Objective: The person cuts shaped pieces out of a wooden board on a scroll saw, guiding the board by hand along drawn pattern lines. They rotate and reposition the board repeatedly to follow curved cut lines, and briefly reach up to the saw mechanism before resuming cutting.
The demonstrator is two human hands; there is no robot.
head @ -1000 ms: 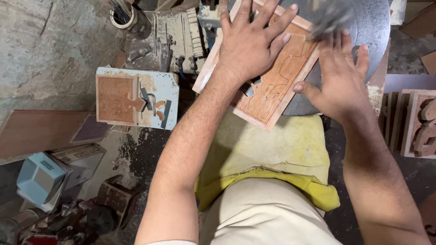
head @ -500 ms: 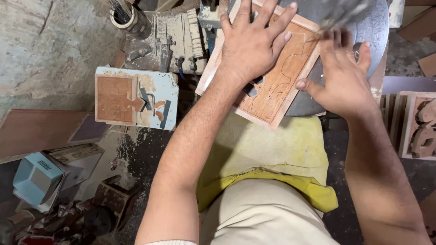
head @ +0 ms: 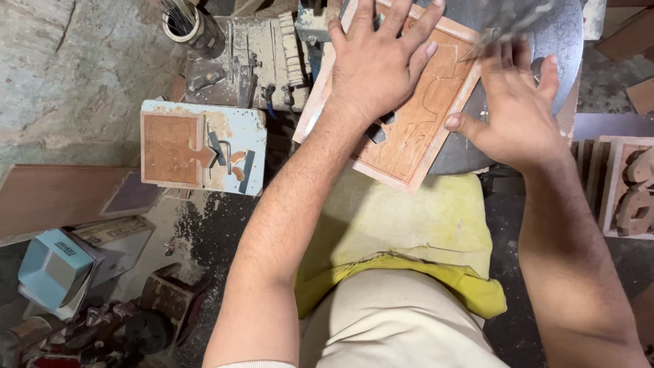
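Little has shifted since the earlier frames: our left hand (head: 381,65) keeps the same flat press on the wooden panel (head: 409,136), while our right hand (head: 514,119) has slid slightly along the panel's right edge, and the blurred tool (head: 507,20) above it has changed shape in the blur.

We hold the left hand open, fingers spread wide across the upper part of the panel, which looks like a way to pin it flat and stop it skating. The right hand is also open, palm down, thumb pointing left onto the panel's face and fingers reaching up toward the blurred grey tool; we cannot tell whether any finger actually touches that tool. Neither hand grips anything.

The panel is a reddish-brown board with a paler border and shallow carved outlines, lying tilted on a round grey metal surface (head: 565,48), its lower corner overhanging the yellow cloth (head: 409,225) on our lap. It sits directly under the left palm and just beside and partly under the right hand.

To the left, well apart, a pale blue board (head: 245,129) carries a similar brown cut-out piece (head: 170,150). A cup of thin rods (head: 184,24) stands at the top left, and carved wooden pieces (head: 630,187) lean at the right edge.
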